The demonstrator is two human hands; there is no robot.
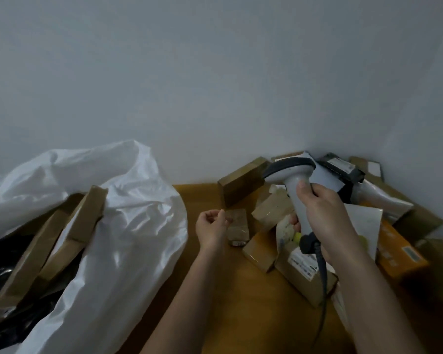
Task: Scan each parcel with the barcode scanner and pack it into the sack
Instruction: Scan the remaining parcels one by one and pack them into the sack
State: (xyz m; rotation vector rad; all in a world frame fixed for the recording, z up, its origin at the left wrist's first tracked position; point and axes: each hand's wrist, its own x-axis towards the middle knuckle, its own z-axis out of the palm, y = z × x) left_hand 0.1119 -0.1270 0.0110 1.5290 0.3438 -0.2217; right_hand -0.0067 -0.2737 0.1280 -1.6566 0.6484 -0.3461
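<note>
Crowding the table (pixel 215 302), heaped parcels (pixel 279 238), white sack (pixel 128 226) opposite

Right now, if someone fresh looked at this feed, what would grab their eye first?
Probably the grey barcode scanner, held upright by the right hand over a jumble of brown parcels on the right of the wooden table. Next, the big white sack lying open on the left with flat brown boxes already inside. The left hand sits between them, beside a small taped parcel.
</note>
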